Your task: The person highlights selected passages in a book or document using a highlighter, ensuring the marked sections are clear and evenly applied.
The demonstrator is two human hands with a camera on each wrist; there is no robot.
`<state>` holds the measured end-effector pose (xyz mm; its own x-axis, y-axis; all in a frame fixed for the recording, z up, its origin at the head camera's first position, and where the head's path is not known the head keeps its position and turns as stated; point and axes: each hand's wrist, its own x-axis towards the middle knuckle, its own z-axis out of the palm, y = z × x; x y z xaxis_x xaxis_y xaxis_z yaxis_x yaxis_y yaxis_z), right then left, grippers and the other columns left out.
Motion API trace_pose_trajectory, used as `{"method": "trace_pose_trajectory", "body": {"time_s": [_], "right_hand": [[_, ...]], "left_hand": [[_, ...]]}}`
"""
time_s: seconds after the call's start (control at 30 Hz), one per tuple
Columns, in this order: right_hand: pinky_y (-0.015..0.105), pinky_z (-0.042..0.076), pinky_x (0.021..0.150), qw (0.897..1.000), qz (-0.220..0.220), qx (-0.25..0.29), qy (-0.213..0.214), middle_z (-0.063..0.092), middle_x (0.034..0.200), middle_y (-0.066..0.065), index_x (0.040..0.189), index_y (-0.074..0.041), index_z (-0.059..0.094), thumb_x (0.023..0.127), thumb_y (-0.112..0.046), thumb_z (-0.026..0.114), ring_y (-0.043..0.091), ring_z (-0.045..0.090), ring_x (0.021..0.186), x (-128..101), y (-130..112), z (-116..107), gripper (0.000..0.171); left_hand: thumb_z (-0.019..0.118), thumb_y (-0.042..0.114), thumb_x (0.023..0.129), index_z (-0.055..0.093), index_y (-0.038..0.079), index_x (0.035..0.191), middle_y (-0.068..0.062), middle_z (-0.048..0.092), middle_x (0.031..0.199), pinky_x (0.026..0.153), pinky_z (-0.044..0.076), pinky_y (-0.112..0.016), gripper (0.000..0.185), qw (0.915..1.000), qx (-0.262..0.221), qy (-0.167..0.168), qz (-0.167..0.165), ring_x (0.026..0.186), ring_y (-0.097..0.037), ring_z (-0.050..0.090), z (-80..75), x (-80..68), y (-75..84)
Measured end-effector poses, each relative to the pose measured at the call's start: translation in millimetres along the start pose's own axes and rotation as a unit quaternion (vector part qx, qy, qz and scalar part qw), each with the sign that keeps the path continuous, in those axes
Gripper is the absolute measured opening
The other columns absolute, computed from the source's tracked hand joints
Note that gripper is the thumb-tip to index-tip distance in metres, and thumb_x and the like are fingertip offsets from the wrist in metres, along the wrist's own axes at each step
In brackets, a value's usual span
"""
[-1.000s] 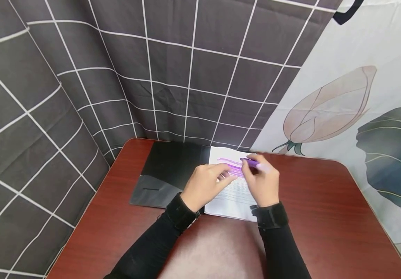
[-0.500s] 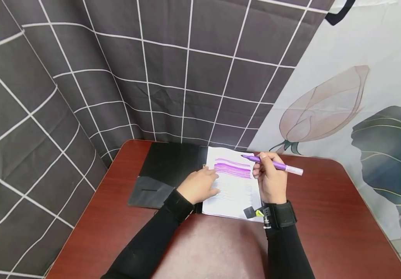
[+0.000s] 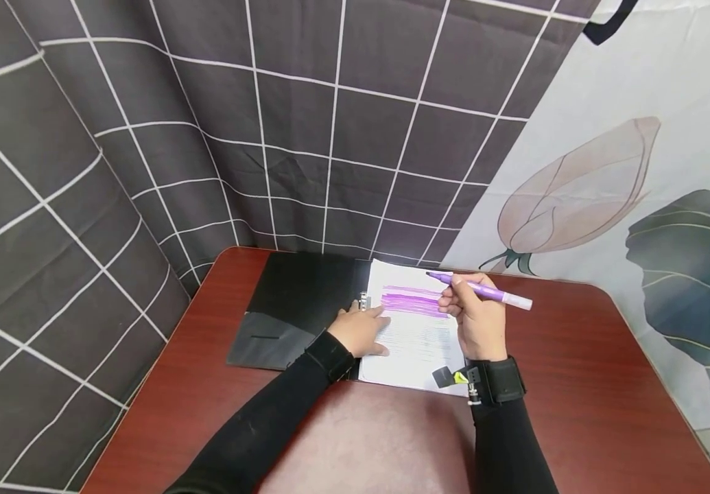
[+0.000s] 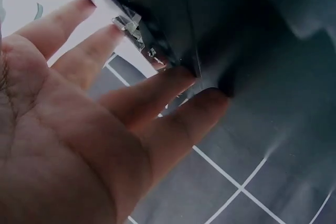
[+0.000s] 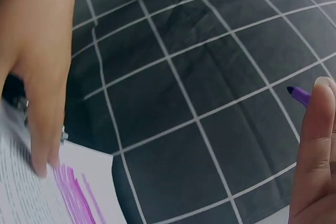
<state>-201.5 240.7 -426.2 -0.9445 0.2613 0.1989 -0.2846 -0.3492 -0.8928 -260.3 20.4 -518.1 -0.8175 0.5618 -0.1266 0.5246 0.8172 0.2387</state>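
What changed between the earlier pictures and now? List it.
The right hand lifted the pen off the page and drew back to the right; the tip now hangs above the purple strokes. The left hand slid left and toward the person, to the page's left edge by the clip. The grip on the pen, the folder and the table stayed.

Counter (image 3: 577, 384): reddish-brown wood-grain top, rounded far corners, glossy, with a pale sheen near its near edge. Backdrop, left and far sides: dark grey cloth (image 3: 305, 137) with a white grid, hanging in folds. Backdrop, right side: white cloth (image 3: 657, 82) printed with a pale flower bud (image 3: 577, 185) and dark green leaves (image 3: 694, 261). Light: even, soft.
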Motion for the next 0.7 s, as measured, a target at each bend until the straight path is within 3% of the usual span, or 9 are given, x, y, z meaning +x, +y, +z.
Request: {"method": "trace_pose_trajectory", "body": {"time_s": [0.13,0.23,0.3,0.37,0.47,0.53,0.7], "right_hand": [[0.023,0.066,0.061,0.999,0.012,-0.027,0.031,0.079,0.075,0.003,0.093,-0.006,0.063,0.111,-0.004,0.069,0.011,0.076,0.058,2,6,0,0.019],[0.023,0.066,0.061,0.997,0.028,-0.055,0.049,0.078,0.074,0.002,0.095,-0.007,0.064,0.112,-0.007,0.068,0.009,0.075,0.058,5,13,-3,0.018],[0.021,0.065,0.06,0.994,0.044,-0.079,0.06,0.076,0.074,0.0,0.097,-0.007,0.068,0.113,-0.009,0.068,0.008,0.072,0.058,9,19,-7,0.015],[0.02,0.063,0.06,0.99,0.063,-0.109,0.067,0.074,0.073,-0.002,0.099,-0.008,0.071,0.113,-0.011,0.067,0.006,0.07,0.057,14,25,-12,0.014],[0.018,0.062,0.059,0.983,0.087,-0.142,0.073,0.072,0.071,-0.004,0.099,-0.009,0.071,0.113,-0.014,0.068,0.004,0.068,0.055,26,36,-19,0.016],[0.018,0.062,0.06,0.979,0.103,-0.163,0.061,0.071,0.072,-0.006,0.099,-0.009,0.07,0.113,-0.014,0.066,0.003,0.068,0.057,38,45,-22,0.016],[0.021,0.066,0.065,0.972,0.149,-0.182,0.025,0.07,0.074,-0.007,0.101,-0.011,0.064,0.112,-0.011,0.062,0.003,0.071,0.062,64,66,-22,0.011]], "left_hand": [[0.088,0.052,0.097,0.07,0.026,0.157,-0.004,0.06,0.173,0.117,0.053,-0.073,0.068,0.9999,0.007,0.012,0.003,0.154,-0.059,0.056,-8.8,-9.1,5.7],[0.09,0.05,0.096,0.075,0.027,0.149,-0.004,0.069,0.163,0.105,0.059,-0.064,0.06,0.9992,0.019,0.034,0.013,0.139,-0.051,0.067,-7.1,-10.0,4.8],[0.089,0.051,0.097,0.076,0.03,0.149,-0.003,0.071,0.157,0.1,0.059,-0.06,0.057,0.9987,0.039,0.033,0.01,0.131,-0.044,0.068,-13.8,-13.2,7.7],[0.087,0.052,0.098,0.073,0.032,0.153,-0.004,0.066,0.161,0.105,0.058,-0.062,0.06,0.9982,0.05,0.031,0.005,0.137,-0.044,0.064,-19.9,-17.4,10.6],[0.081,0.056,0.102,0.063,0.034,0.164,-0.002,0.052,0.178,0.12,0.051,-0.072,0.068,0.9984,0.055,0.01,-0.008,0.159,-0.051,0.05,-22.6,-18.9,11.1],[0.078,0.059,0.103,0.057,0.035,0.168,0.0,0.042,0.186,0.124,0.044,-0.08,0.072,0.9988,0.048,0.005,-0.011,0.168,-0.058,0.038,-13.9,-13.7,6.0],[0.077,0.063,0.102,0.052,0.035,0.172,0.002,0.038,0.187,0.117,0.038,-0.093,0.079,0.9996,0.016,-0.005,-0.023,0.161,-0.074,0.029,0.6,-0.1,-1.8]]}}
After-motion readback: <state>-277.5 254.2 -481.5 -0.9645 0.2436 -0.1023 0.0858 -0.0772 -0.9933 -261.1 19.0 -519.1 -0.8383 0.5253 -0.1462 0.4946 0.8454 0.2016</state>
